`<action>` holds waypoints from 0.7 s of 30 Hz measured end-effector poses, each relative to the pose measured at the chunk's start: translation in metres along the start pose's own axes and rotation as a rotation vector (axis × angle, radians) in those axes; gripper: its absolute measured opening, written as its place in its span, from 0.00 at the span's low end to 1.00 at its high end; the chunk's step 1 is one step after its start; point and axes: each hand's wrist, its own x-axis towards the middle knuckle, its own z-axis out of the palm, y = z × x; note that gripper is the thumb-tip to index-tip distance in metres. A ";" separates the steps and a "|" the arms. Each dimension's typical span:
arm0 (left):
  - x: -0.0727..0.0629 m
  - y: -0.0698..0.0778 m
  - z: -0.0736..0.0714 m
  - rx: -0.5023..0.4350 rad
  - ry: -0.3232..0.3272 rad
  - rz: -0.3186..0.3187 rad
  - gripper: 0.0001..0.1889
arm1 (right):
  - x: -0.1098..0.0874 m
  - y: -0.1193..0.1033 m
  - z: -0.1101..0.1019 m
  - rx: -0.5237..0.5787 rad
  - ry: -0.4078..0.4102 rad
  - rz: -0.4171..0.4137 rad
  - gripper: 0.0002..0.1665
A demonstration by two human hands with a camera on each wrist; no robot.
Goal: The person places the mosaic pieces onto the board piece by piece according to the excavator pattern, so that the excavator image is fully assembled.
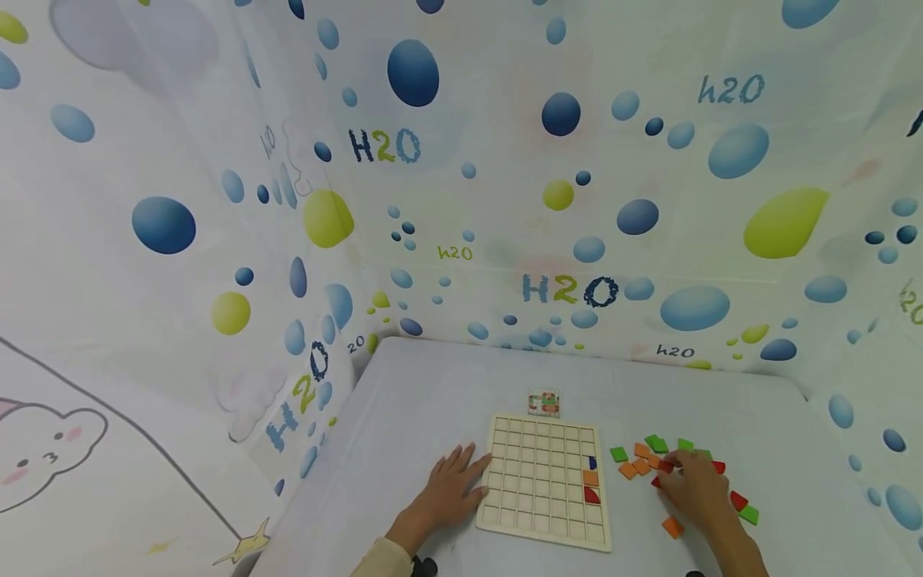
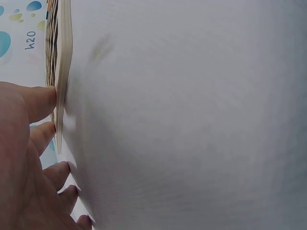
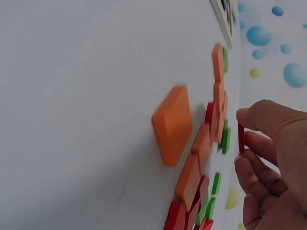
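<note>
L hand (image 1: 453, 487) spread, touching L edge of board (image 1: 539, 485). R hand (image 1: 694, 484) pinches red tile (image 3: 241, 137) R of board, gap btwn.

Left hand (image 1: 450, 490) and right hand (image 1: 695, 485) bare. Pale cream sleeve (image 1: 384, 561), plain, ends near left wrist (image 1: 408, 529). Black rounded piece (image 1: 429, 567) just beside sleeve, partly cut off. Right forearm (image 1: 734, 545) bare as far as seen. Small dark shape (image 1: 695, 574) near it, too cropped to identify.
</note>
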 end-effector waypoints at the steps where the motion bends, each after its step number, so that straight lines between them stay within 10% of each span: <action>1: 0.000 0.000 0.000 0.000 0.002 0.000 0.30 | -0.002 -0.004 0.003 -0.003 0.009 0.002 0.21; 21: 0.003 -0.004 0.005 -0.027 0.007 0.003 0.31 | -0.047 -0.078 0.074 0.005 -0.069 -0.019 0.15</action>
